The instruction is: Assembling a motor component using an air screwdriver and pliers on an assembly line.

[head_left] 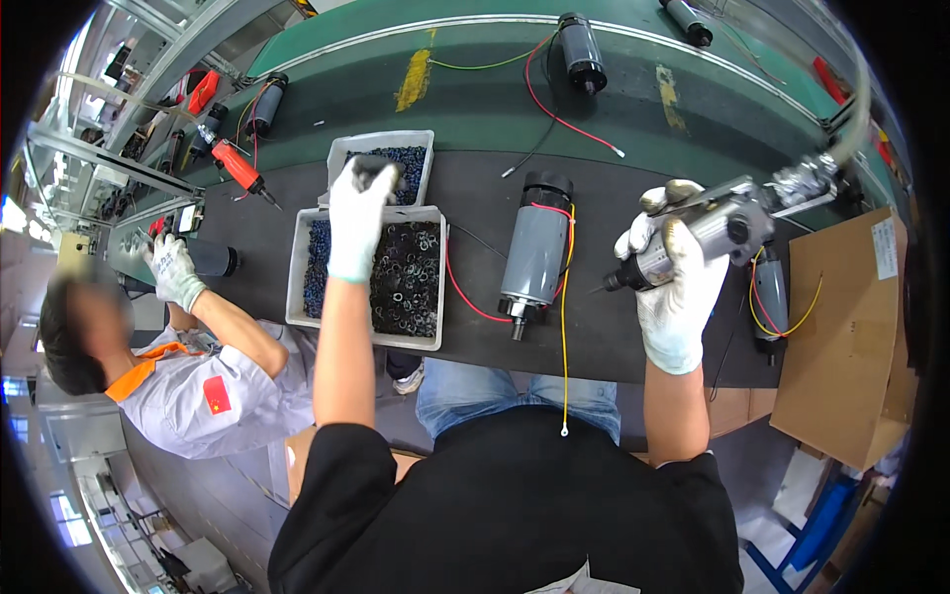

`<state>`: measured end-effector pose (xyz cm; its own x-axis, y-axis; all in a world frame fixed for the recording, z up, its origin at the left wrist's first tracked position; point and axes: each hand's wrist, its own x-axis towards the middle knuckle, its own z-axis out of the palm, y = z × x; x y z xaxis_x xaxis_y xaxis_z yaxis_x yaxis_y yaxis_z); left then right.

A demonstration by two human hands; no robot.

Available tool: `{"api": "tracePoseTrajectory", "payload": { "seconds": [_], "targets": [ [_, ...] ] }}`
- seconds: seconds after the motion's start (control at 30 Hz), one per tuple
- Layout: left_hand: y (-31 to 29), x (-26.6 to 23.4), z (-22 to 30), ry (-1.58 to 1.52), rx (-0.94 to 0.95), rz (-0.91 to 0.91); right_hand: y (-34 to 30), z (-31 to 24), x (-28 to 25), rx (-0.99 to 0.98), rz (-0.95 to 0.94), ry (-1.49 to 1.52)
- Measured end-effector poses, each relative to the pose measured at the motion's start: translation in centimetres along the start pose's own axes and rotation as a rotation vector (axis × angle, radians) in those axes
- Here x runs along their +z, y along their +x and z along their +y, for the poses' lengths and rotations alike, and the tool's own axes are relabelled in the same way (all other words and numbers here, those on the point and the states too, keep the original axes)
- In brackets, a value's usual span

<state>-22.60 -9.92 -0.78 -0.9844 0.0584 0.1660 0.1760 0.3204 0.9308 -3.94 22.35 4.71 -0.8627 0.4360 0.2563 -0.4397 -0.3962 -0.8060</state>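
My left hand (356,223), in a white glove, hovers over the bins with its fingers curled together. The fingertips look dark, and whatever they may hold is too small to make out. Below it, a white bin (442,297) holds dark rings and small blue-black parts; behind, another white bin (429,148) holds more blue-black parts. My gloved right hand (683,267) grips a metal power screwdriver (708,233), its bit pointing left toward a grey cylindrical motor (535,247). Upright on the dark mat, this motor has a black top, with red and yellow wires around it.
Another motor (772,302) stands beside a cardboard box (841,327) at right. Beyond the mat, a green conveyor (475,89) carries a wired motor (581,54). A red screwdriver (237,168) lies at left, near a seated co-worker's gloved hand (173,272). A yellow wire (564,376) hangs over the front edge.
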Motion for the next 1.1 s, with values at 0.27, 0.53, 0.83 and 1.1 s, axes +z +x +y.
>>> {"api": "tracePoseTrajectory", "payload": {
  "seconds": [0.27,0.53,0.83,1.1],
  "targets": [
    [-17.0,9.2,5.9,-1.005,-0.128,-0.122,-0.6,-3.7,5.3,-0.169,-0.228,0.545],
    [-20.2,9.1,7.3,-1.06,-0.229,-0.167,-2.0,-4.8,5.3,-0.212,-0.363,0.506],
    [-20.2,8.5,8.7,-0.899,-0.183,-0.154,-2.0,-4.8,4.7,-0.135,-0.381,0.526],
    [-20.7,8.3,9.0,-0.864,-0.116,-0.153,-2.7,-4.7,5.7,-0.158,-0.348,0.535]
  ]
}}
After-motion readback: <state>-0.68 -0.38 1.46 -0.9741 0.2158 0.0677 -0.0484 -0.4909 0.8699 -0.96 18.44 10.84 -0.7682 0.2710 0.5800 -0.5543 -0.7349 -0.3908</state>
